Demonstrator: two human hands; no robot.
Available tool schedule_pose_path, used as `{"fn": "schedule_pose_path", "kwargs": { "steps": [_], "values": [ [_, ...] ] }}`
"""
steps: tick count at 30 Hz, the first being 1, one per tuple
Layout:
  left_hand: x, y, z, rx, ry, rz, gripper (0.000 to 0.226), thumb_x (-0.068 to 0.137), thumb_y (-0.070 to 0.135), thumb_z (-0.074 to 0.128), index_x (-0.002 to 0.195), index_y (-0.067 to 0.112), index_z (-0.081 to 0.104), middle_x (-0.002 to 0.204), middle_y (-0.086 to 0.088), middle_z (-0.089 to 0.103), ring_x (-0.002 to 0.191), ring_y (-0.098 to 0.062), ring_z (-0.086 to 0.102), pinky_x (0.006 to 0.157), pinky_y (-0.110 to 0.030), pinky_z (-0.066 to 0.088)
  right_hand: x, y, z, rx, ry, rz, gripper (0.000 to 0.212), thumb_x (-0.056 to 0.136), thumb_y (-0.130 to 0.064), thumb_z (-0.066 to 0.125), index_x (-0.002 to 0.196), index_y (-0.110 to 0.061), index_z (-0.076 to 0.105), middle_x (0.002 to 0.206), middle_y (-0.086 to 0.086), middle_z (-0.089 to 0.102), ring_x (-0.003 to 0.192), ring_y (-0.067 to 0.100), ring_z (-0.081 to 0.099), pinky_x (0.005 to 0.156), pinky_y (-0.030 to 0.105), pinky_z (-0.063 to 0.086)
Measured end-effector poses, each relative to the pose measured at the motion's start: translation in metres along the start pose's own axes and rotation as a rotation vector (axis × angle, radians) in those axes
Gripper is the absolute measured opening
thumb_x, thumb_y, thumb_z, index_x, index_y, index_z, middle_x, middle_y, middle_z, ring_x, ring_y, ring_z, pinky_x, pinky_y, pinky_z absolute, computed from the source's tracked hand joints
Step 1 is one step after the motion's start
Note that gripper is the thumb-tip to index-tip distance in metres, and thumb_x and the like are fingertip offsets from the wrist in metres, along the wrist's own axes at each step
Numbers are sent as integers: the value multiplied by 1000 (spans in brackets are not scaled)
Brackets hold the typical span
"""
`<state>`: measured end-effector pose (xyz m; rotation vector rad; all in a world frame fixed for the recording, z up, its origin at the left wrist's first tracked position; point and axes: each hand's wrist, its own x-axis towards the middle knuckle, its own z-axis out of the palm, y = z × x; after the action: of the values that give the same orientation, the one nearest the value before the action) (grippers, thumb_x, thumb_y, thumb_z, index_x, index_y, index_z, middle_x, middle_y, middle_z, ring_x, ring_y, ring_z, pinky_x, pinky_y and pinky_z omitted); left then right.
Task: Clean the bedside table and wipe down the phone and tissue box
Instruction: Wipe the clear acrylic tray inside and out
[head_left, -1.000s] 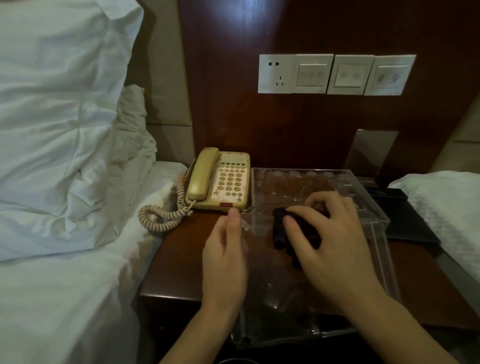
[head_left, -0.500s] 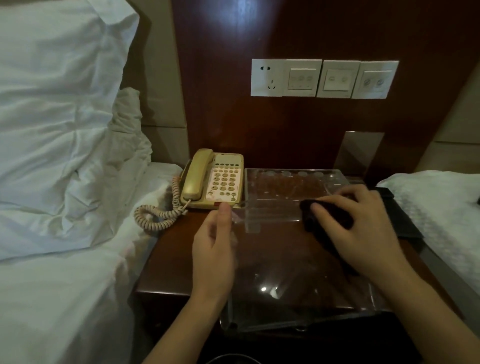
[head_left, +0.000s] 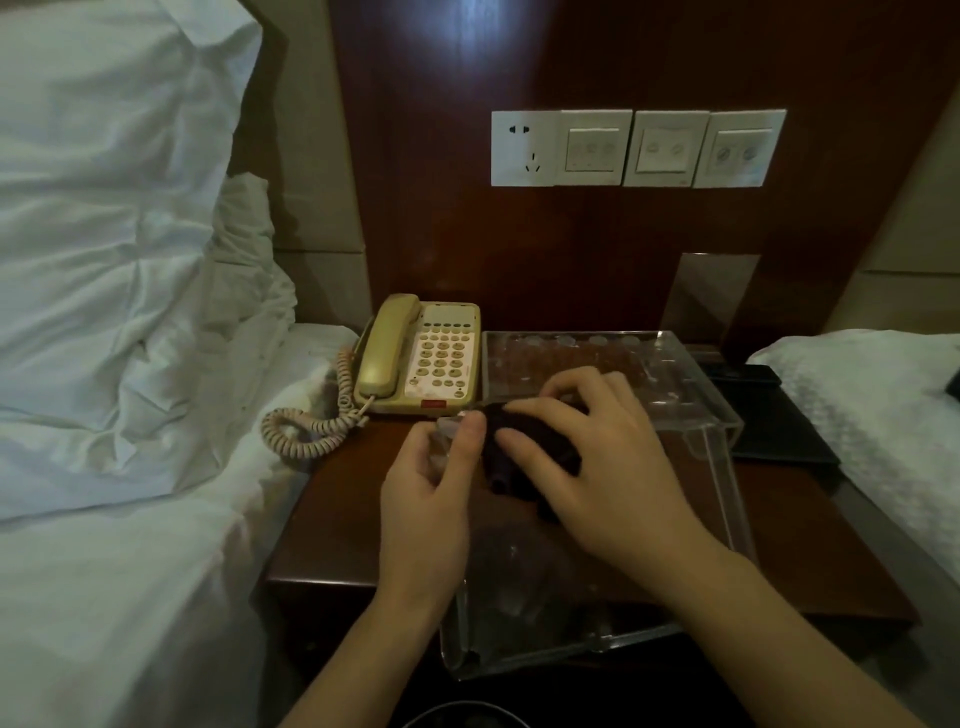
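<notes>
A clear acrylic tissue box lies on the dark wooden bedside table, reaching past the table's front edge. My right hand presses a dark cloth onto the box's top face near its left side. My left hand holds the box's left edge, thumb on top. The beige phone sits at the table's back left, handset in its cradle, with its coiled cord trailing toward the bed.
White pillows and bedding crowd the table's left side. Another white bed lies to the right, with a black folder beside the box. Wall switches and a socket sit on the wood panel behind. A dark round rim shows at the bottom edge.
My right hand has slid the dark cloth from the right part of the box's top face back to its left side, close to my left thumb. My left hand stays on the box's left edge.
</notes>
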<state>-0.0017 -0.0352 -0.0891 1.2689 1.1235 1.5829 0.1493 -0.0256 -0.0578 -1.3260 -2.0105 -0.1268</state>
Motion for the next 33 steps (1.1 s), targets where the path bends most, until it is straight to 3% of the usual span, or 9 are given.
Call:
{"fn": "schedule_pose_path", "kwargs": {
  "steps": [4,9,12,14,17,19,26,30,33],
  "values": [
    [6,4,2,-53,-23,-40,34,86,47,61,96,16,68,57,11,59,48,-2,53,45,-16,42,-1,36,-15,-28,-7,124,48,89,-60,43,118,-31,68,108,-15,42,105,4,35,87,28,34],
    [8,-2,2,-82,12,-49,40,81,51,65,91,13,65,50,9,40,41,-9,32,39,-21,26,-15,89,-40,-4,41,391,55,86,-62,45,117,-24,70,115,1,53,113,22,47,96,39,42],
    [6,-2,3,-86,13,-38,41,78,49,69,89,9,65,54,-3,50,44,-15,42,41,-23,35,-21,91,-37,80,52,464,48,83,-64,50,113,-32,69,118,-1,51,115,25,50,98,44,46],
    [3,-4,3,-61,24,-18,43,77,48,72,90,7,66,68,-19,64,57,-29,58,54,-34,48,-20,88,-32,120,24,501,44,80,-65,56,111,-36,67,119,-5,50,117,22,50,98,41,47],
    [1,-4,1,-38,25,-14,33,78,42,72,87,10,66,65,-2,66,55,-12,61,53,-24,48,-20,78,-32,171,3,556,50,78,-67,59,114,-34,65,119,-10,47,114,16,52,92,35,51],
    [0,-3,2,-55,10,-15,27,79,38,71,83,13,63,57,9,60,46,-1,52,43,-16,41,-25,63,-29,67,21,469,49,83,-65,56,118,-32,63,122,-11,48,115,14,51,92,33,49],
    [1,-3,0,-97,-9,26,25,79,35,71,84,13,62,56,2,57,40,-3,48,40,-12,37,-25,22,-10,-25,32,38,40,94,-56,50,125,-31,60,123,-13,54,120,5,44,102,27,36],
    [6,-5,0,-110,-27,32,33,76,38,71,87,9,61,51,5,53,38,-1,43,40,-11,35,-31,60,-29,45,126,361,36,92,-55,54,119,-34,63,127,-8,49,123,8,39,99,27,33],
    [8,-8,0,-112,-14,15,36,77,39,71,88,7,62,56,0,59,44,-6,52,45,-15,42,-37,79,-38,321,148,638,30,89,-53,60,116,-42,59,127,-12,52,116,8,50,89,19,39]
  ]
}}
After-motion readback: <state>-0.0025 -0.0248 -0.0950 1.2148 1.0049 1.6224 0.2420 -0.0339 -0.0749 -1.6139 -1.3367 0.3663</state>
